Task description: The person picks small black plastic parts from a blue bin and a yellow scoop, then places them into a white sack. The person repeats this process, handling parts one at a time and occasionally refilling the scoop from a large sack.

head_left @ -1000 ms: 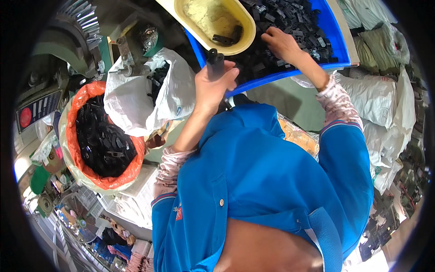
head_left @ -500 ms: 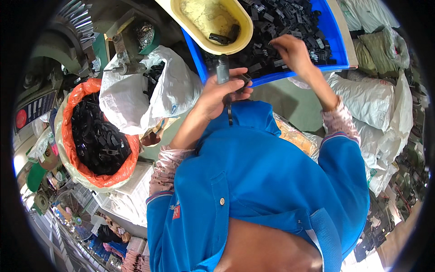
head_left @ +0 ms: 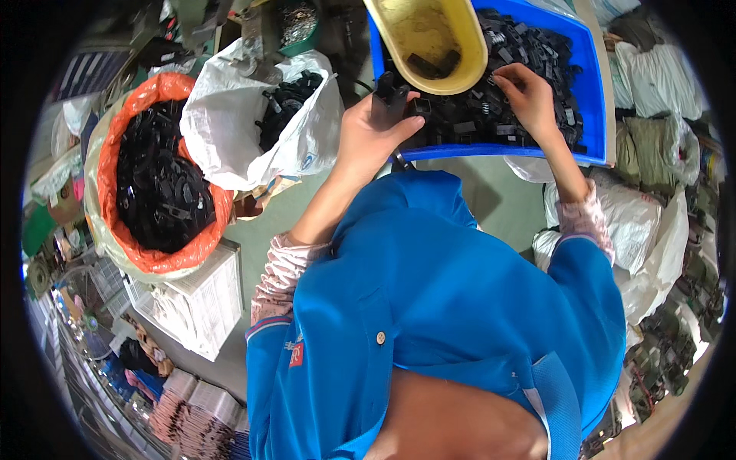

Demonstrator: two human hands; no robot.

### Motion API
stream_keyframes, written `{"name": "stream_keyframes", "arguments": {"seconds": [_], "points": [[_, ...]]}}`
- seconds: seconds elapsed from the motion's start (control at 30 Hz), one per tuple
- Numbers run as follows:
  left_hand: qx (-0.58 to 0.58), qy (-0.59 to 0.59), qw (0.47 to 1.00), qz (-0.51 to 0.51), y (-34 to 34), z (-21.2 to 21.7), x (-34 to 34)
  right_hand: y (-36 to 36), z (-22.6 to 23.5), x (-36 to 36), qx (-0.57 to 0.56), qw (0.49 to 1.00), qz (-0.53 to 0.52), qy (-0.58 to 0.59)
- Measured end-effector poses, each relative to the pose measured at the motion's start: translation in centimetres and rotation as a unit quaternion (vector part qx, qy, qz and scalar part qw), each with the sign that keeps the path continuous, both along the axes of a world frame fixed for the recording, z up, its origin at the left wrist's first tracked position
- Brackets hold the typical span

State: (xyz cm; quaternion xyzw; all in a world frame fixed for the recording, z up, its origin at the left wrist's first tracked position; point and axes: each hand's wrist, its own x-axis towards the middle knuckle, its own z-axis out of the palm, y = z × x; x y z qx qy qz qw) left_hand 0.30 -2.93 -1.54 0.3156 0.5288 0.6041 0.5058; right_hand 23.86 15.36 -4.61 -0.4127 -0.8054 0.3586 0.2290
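Note:
My left hand [head_left: 369, 132] is closed around a long black plastic part [head_left: 389, 103] at the near left corner of the blue bin [head_left: 491, 151]. A small square hollow black piece [head_left: 423, 106] shows by its thumb and finger; whether it is gripped is hard to tell. Above the bin's right half, my right hand [head_left: 530, 98] has thumb and forefinger pinched together. Whatever lies between those fingertips is too small to name. Loose black plastic parts [head_left: 529, 54] fill the bin under the hands. Across its left side sits a yellow oval tub [head_left: 477, 65] with a few black pieces [head_left: 435, 67] inside.
On the left stand a white woven sack [head_left: 222, 146] and an orange-lined sack [head_left: 205, 249], both with black parts in them. A white plastic crate [head_left: 218, 307] is below these. Stuffed white sacks [head_left: 629, 218] line the right side.
The view has shifted, so the bin and tub appear farther right. My left hand has turned, tilting the long black part. My right hand stays over the bin, its fingers more curled.

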Motion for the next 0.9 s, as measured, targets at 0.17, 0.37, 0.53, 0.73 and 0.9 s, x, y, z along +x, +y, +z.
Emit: {"name": "stream_keyframes", "arguments": {"seconds": [0.17, 0.37, 0.53, 0.73, 0.9], "points": [[0.050, 0.009, 0.999, 0.017, 0.2, 0.1, -1.2, -6.3, 5.9, -6.8, -0.223, 0.936, 0.088, 0.258], [-0.019, 0.138, 0.989, 0.042, -1.0, 1.6, -2.9, -6.5, 6.8, -10.4, 0.002, 0.971, 0.194, 0.140], [-0.006, 0.148, 0.986, 0.080, -1.6, 1.6, -3.3, -5.9, 8.8, -12.8, 0.263, 0.911, 0.307, 0.086], [0.084, 0.109, 0.978, 0.157, -2.1, 2.0, -3.5, -4.8, 7.9, -15.8, -0.118, 0.933, 0.307, 0.148], [0.102, 0.011, 0.970, 0.221, -2.1, 1.2, -4.9, -8.5, 6.7, -16.0, -0.340, 0.896, 0.180, 0.221]]}}
